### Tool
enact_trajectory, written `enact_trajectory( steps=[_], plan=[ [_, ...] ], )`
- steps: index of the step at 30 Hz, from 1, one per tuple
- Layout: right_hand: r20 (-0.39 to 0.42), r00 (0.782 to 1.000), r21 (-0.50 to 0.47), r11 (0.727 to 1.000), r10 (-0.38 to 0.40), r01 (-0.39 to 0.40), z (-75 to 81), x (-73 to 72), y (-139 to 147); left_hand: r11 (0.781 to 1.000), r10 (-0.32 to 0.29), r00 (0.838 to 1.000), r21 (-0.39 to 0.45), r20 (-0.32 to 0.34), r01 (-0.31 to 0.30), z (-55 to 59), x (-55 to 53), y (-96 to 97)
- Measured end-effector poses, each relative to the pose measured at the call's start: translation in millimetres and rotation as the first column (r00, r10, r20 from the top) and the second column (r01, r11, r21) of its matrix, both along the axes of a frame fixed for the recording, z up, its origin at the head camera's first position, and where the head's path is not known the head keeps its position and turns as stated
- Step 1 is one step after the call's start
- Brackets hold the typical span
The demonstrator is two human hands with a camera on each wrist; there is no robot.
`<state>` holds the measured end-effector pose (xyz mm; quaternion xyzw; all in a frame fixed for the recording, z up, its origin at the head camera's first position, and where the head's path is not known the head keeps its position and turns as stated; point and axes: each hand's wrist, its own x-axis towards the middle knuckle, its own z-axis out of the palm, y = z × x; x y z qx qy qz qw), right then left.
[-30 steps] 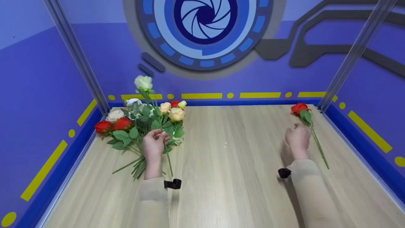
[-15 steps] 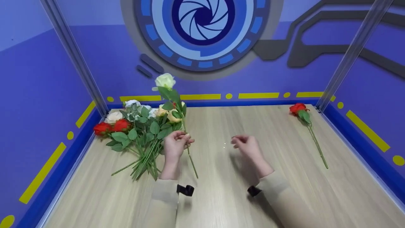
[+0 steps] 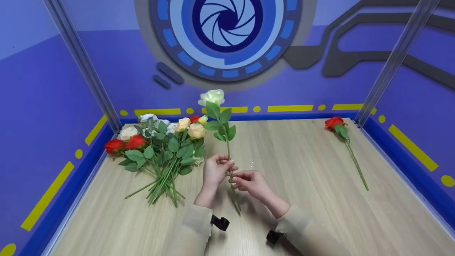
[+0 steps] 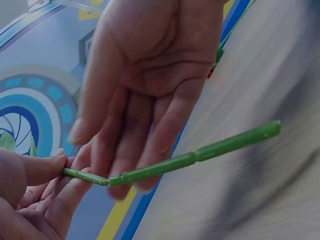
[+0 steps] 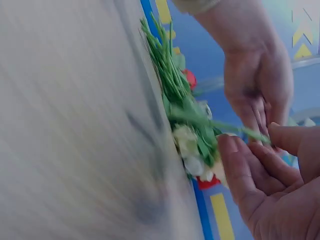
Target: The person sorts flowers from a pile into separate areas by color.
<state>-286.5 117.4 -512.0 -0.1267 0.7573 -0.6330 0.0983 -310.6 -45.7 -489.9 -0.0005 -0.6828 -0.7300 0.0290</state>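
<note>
A white rose [image 3: 212, 97] with a long green leafy stem stands upright over the middle of the table. My left hand [image 3: 215, 172] pinches this stem between thumb and fingers. The stem's lower end [image 4: 235, 142] sticks out past that hand in the left wrist view. My right hand [image 3: 252, 183] is at the stem just below the left one. Its thumb and fingers [image 4: 130, 170] are spread apart around the stem, not closed on it. In the right wrist view the stem crosses between the right thumb and fingers, partly blurred.
A heap of roses [image 3: 170, 145] in red, white and peach lies at the left, stems toward me. One red rose [image 3: 335, 123] lies alone at the right. Blue-purple panels [image 3: 284, 81] wall in the wooden table [image 3: 295, 156] at back and sides.
My left hand has carried the white rose away from the heap, rightward to the middle. My right hand has moved left from beside the lone red rose to the white rose's stem.
</note>
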Motion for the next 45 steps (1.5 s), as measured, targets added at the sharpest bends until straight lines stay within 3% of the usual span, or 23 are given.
enact_trajectory(
  steps=[13, 18, 22, 27, 36, 40, 45],
  plan=[
    [-0.03, 0.997, -0.081, 0.994, -0.073, 0.07, -7.8, 2.8, -7.1, 0.999, 0.038, 0.999, 0.008, -0.026, -0.038, -1.8, 4.0, 16.1],
    [-0.05, 0.996, -0.068, 0.995, -0.071, 0.068, -7.8, 2.4, -6.0, 0.998, 0.053, 0.998, -0.039, -0.039, -0.054, -1.7, 4.4, 16.4],
    [-0.05, 0.997, -0.069, 0.996, -0.066, 0.062, -4.6, 1.7, -3.6, 0.996, 0.021, 0.998, -0.09, -0.06, -0.027, 0.5, 4.7, 14.5],
    [-0.042, 0.996, -0.052, 0.996, -0.078, 0.076, 1.7, -2.8, 4.7, 0.987, -0.008, 0.998, -0.159, -0.066, -0.003, 5.7, 4.8, 5.4],
    [-0.024, 0.987, -0.001, 0.987, -0.16, 0.161, 11.5, -20.5, 33.8, 0.969, 0.117, 0.993, -0.213, -0.032, -0.121, 11.8, -4.5, -31.2],
    [0.012, 0.975, -0.003, 0.975, -0.224, 0.224, 14.7, -28.6, 50.9, 0.938, 0.208, 0.976, -0.268, -0.067, -0.219, 13.0, -6.1, -52.3],
    [0.066, 0.953, 0.024, 0.955, -0.296, 0.295, 16.3, -40.6, 79.5, 0.826, 0.339, 0.928, -0.424, -0.151, -0.371, 12.0, -7.6, -78.0]
  ],
)
